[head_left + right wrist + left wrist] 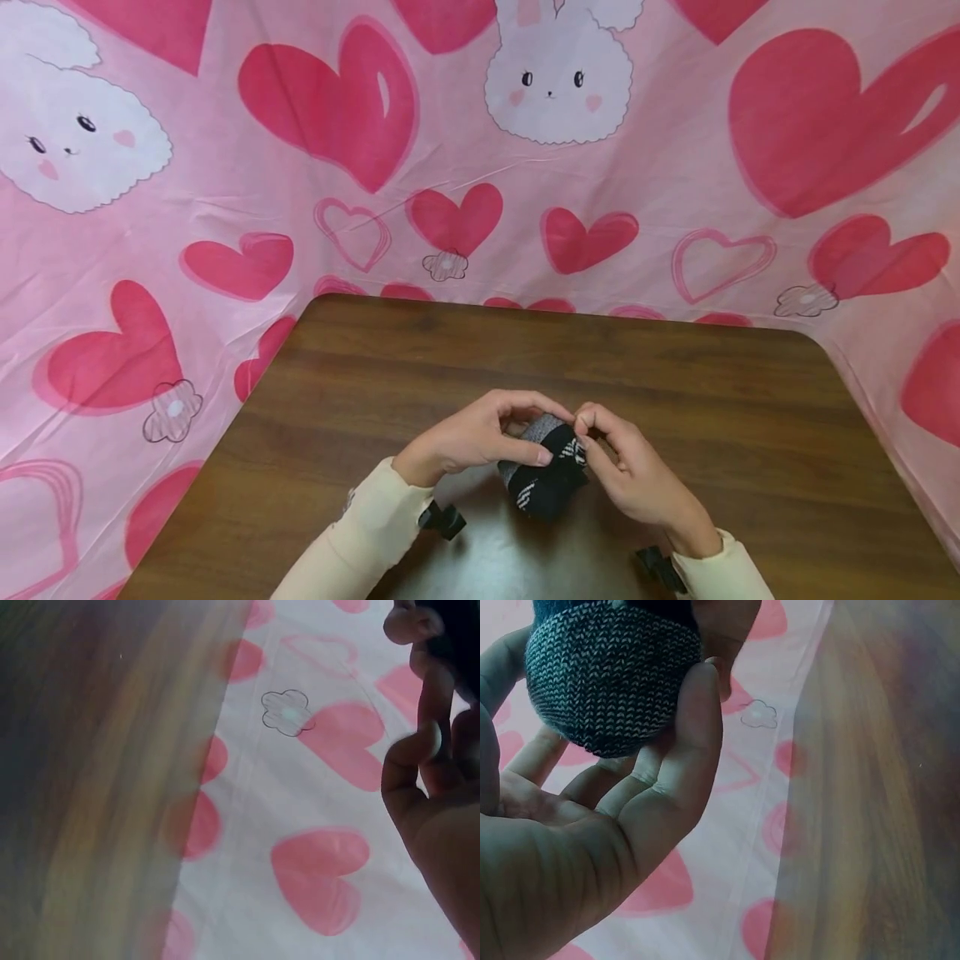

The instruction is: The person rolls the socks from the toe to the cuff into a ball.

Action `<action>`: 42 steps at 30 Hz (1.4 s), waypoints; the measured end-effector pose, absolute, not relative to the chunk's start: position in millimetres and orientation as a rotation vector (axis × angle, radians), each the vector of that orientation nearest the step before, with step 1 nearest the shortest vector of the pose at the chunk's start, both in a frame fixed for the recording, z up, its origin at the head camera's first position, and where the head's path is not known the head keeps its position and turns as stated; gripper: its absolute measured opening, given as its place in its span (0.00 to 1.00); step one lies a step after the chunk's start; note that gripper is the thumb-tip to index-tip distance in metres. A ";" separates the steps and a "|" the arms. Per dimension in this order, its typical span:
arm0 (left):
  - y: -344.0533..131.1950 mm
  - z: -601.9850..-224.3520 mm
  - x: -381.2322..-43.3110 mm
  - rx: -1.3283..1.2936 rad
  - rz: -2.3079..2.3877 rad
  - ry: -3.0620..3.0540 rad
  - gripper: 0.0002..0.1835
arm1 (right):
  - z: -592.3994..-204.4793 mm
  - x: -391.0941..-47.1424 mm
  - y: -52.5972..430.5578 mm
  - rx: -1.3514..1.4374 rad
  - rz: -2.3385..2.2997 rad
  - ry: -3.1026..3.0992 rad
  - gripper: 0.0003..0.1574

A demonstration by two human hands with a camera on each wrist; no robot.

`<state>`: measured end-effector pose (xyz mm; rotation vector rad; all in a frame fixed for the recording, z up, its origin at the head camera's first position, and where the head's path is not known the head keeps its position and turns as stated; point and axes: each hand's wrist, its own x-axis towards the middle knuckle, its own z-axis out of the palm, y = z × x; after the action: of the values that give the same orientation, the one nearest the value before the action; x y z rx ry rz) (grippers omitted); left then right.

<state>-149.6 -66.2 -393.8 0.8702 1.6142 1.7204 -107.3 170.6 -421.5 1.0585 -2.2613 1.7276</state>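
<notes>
A rolled-up knitted sock [550, 490], black and grey with white marks, is held between both hands above the table. My left hand [474, 433] grips it from the left, thumb on the near side and fingers over the far side. My right hand [641, 477] pinches at its right upper edge with thumb and forefinger. In the left wrist view the sock's rounded grey ribbed end [615, 679] rests among the left fingers. The right wrist view shows only a dark part of the sock [461, 645] beside the right fingers.
The brown wooden table [360, 358] lies under both hands. A pink cloth [450, 167] printed with hearts and rabbits hangs behind it and along its sides. Black straps [444, 521] show at the wrists by the cream sleeves [375, 521].
</notes>
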 end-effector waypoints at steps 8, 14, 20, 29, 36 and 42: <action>-69.4 -392.5 -148.2 0.837 1.813 1.645 0.20 | -416.7 -111.6 166.7 1.004 1.446 -1.998 0.14; -64.5 -389.6 -145.5 0.808 1.876 1.708 0.20 | -431.4 -104.6 157.3 0.883 1.554 -1.886 0.13; -56.3 -393.4 -142.8 0.451 2.037 1.707 0.24 | -425.2 -93.7 152.5 0.588 1.654 -1.744 0.07; -50.7 -398.8 -146.9 0.196 2.265 1.605 0.25 | -399.5 -78.7 135.6 0.654 1.132 -1.781 0.13; -50.0 -397.9 -144.3 0.163 2.305 1.594 0.27 | -412.4 -82.1 135.4 0.650 1.044 -1.801 0.09; -51.8 -395.3 -141.3 0.123 2.306 1.545 0.29 | -420.1 -82.9 138.1 0.592 1.067 -1.818 0.11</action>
<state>-141.3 -51.8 -395.3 0.1234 1.5450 2.3061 -82.9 138.1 -420.1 0.5917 -1.8179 1.0667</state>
